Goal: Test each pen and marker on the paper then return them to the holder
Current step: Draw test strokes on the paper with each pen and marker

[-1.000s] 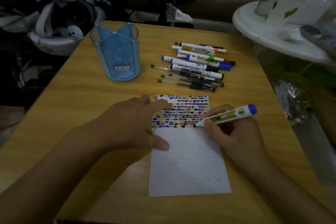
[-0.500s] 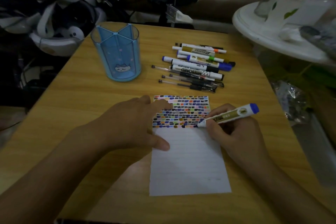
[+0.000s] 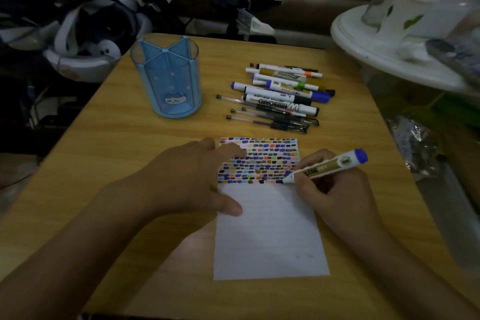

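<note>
A lined white paper [image 3: 270,231] lies on the wooden table, its upper part covered with rows of coloured dashes. My left hand [image 3: 187,179] presses flat on the paper's left edge. My right hand [image 3: 335,189] grips a blue-ended whiteboard marker [image 3: 327,166], whose tip touches the paper at the right end of the lowest row of dashes. A blue see-through holder [image 3: 168,78] with a cat picture stands empty at the back left. Several pens and markers [image 3: 280,96] lie in a pile to the holder's right.
A white round tray [image 3: 368,47] with see-through containers overhangs the table's back right corner. A crumpled plastic bag [image 3: 415,145] lies off the right edge. Dark and white gear is heaped behind the table at the left.
The marker tip has slid a little to the right along the lowest row of dashes. My left hand has stayed on the paper.
</note>
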`<state>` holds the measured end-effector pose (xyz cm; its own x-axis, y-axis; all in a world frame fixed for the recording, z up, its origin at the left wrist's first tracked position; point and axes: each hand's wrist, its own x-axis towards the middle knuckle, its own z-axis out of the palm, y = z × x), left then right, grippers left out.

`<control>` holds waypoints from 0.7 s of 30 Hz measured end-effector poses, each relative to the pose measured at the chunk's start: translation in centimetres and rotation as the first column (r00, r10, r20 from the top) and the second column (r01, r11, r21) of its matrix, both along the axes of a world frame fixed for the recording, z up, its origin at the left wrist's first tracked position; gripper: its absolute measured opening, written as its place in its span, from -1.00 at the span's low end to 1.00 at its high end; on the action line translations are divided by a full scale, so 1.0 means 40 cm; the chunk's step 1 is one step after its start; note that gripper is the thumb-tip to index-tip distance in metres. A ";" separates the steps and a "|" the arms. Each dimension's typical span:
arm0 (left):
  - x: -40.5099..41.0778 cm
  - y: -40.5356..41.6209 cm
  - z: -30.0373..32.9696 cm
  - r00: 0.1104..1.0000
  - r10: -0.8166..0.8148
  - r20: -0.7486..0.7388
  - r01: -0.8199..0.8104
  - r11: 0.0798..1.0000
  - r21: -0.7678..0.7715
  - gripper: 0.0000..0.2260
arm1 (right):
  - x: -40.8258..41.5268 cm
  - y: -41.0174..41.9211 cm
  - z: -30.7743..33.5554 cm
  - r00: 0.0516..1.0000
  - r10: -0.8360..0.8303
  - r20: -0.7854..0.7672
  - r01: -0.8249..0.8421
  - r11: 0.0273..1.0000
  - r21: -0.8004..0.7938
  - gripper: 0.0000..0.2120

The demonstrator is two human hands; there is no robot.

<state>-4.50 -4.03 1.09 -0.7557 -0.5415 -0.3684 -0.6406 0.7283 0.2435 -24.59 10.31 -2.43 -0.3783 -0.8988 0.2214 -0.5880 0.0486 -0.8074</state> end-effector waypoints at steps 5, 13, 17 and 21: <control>0.000 -0.001 0.003 1.000 -0.004 -0.001 0.004 1.000 -0.005 -0.13 | -0.002 0.001 0.005 0.994 -0.011 0.112 0.017 0.998 -0.054 -0.88; -0.001 0.001 0.011 1.000 -0.003 -0.018 0.004 1.000 0.009 -0.12 | -0.008 0.004 0.017 0.967 -0.056 0.248 0.070 0.996 -0.051 -0.94; 0.001 0.003 0.011 1.000 -0.001 -0.029 0.001 1.000 -0.003 -0.13 | -0.013 0.002 0.035 0.947 -0.070 0.314 0.094 0.993 -0.064 -0.90; 0.006 0.003 0.011 0.995 0.013 -0.101 -0.013 1.000 0.007 -0.26 | -0.012 -0.004 0.054 0.913 -0.077 0.401 0.117 0.990 -0.075 -0.90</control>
